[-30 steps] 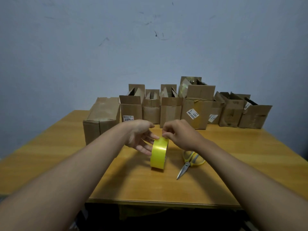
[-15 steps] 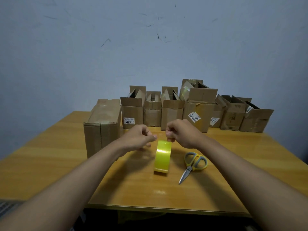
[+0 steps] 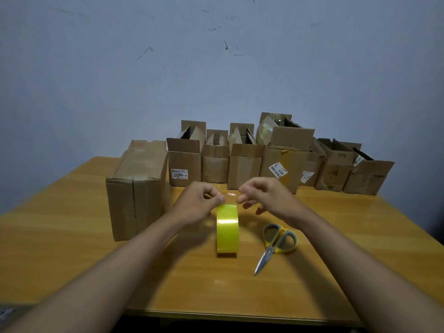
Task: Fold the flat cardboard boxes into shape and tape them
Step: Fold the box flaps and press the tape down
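The tape roll [image 3: 227, 229] stands on edge on the counter [image 3: 72, 224], midway between the two forearms. The scissors [image 3: 276, 243] lie just beside it on the person's right, blades closed and pointing toward the near edge. A closed, taped box [image 3: 137, 188] stands to the left of the roll. A row of open-topped boxes [image 3: 242, 164] lines the back of the counter against the wall [image 3: 216, 68].

Step in hand, as judged: freeing the tape's loose end from the roll.

Left hand [image 3: 199, 205]: grip closed in a pinch, thumb and forefinger at the top left edge of the roll, where a thin clear strip of tape [image 3: 227, 195] shows between the hands. Right hand [image 3: 266, 197]: fingers loosely curled just above and to the right of the roll top. Whether its fingertips actually hold the strip cannot be told.

To do the step well:

1. Keep the roll upright and steadied against the counter so that it does not roll away while the end is pulled.
2. Hold the free end across its full width. A one-corner pull is likely to split the film lengthwise.
3. Draw the strip out straight and keep it taut. A slack end tends to fold back and stick to itself.
4. Keep the scissors within reach of the right hand for the cut.

No flat, unfolded box is visible on the counter near the hands.
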